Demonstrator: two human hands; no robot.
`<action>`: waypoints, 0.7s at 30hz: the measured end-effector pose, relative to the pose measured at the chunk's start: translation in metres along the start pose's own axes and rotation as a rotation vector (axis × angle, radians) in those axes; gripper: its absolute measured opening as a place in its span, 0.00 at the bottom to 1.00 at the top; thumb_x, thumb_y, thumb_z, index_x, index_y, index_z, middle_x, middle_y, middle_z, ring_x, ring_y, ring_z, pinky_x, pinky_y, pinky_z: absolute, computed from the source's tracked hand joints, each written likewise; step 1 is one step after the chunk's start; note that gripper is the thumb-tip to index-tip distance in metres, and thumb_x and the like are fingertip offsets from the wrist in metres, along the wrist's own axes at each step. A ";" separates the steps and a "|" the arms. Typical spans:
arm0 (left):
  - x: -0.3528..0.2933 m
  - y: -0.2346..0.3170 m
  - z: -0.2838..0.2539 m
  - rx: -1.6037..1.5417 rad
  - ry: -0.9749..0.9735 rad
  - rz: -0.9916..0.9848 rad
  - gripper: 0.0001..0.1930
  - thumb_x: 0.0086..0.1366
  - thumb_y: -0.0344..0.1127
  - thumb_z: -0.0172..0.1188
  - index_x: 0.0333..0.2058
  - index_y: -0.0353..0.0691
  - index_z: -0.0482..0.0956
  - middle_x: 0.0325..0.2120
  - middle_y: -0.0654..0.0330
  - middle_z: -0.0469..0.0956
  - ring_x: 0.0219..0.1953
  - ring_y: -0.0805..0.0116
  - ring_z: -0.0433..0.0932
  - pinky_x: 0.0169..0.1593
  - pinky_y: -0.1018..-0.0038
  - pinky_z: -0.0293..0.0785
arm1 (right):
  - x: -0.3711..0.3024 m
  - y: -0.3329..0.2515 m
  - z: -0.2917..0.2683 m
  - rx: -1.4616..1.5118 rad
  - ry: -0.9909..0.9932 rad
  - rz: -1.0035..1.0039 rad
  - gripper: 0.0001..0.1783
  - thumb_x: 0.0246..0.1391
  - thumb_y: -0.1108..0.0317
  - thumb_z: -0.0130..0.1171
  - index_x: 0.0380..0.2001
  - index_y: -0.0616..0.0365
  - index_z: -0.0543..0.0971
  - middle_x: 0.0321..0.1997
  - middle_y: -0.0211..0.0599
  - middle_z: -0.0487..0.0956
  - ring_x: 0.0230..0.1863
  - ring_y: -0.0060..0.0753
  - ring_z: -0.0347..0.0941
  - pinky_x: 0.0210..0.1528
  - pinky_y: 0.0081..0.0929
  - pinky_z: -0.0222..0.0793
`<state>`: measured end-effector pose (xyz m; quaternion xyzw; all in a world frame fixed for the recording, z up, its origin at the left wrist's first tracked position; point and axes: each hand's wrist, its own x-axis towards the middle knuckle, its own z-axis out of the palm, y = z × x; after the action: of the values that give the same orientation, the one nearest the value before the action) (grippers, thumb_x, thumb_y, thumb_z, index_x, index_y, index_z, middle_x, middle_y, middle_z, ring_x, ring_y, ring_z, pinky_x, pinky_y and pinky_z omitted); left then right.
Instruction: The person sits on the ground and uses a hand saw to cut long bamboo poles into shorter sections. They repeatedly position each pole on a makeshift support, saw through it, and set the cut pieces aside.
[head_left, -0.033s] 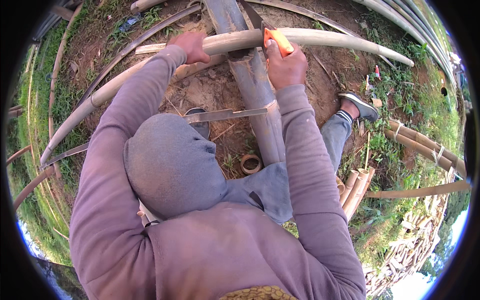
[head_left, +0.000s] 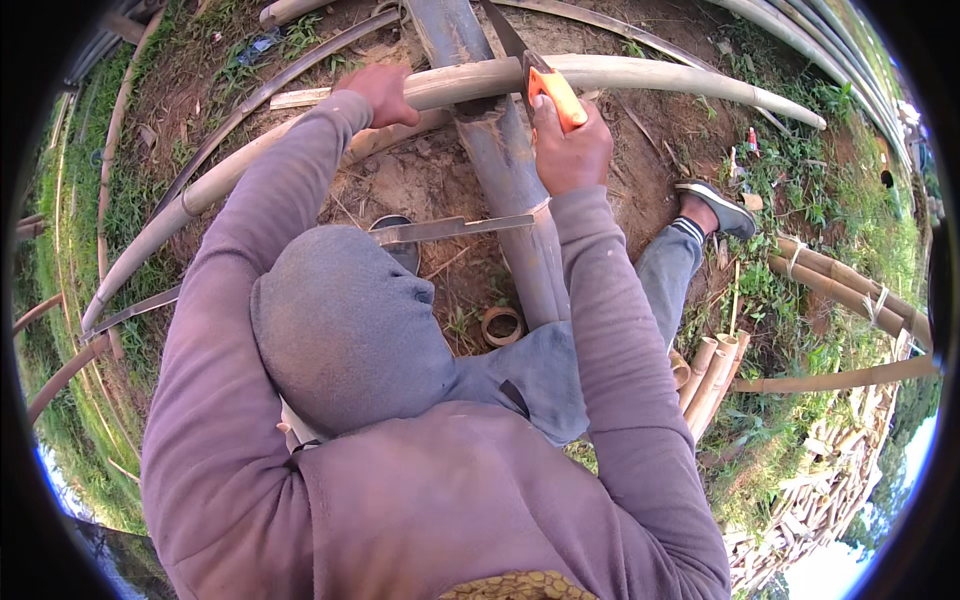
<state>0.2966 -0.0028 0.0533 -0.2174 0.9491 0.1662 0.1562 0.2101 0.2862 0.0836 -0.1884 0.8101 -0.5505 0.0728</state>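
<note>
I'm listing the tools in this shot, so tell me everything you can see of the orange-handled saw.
The saw has a bright orange handle, plastic by its look, and a dark, flat, metal-looking blade. The right hand grips the handle. The tool slants away toward the upper left, its blade crossing a pale bamboo pole. The blade's far end runs out at the picture's top edge, and any teeth are too small to make out.

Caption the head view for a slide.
Left hand grips a pale bamboo pole; right hand holds an orange-handled saw across it.
</note>
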 end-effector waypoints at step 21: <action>-0.001 -0.012 -0.003 -0.013 -0.024 -0.047 0.35 0.47 0.51 0.70 0.53 0.39 0.81 0.42 0.44 0.86 0.47 0.42 0.85 0.54 0.52 0.80 | -0.161 0.028 -0.093 -0.090 -0.030 -0.119 0.11 0.70 0.67 0.65 0.44 0.65 0.77 0.24 0.29 0.79 0.20 0.15 0.72 0.23 0.17 0.67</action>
<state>0.3020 -0.0138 0.0535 -0.2388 0.9406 0.1713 0.1702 0.3213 0.4373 0.0792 -0.2477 0.8201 -0.5140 0.0434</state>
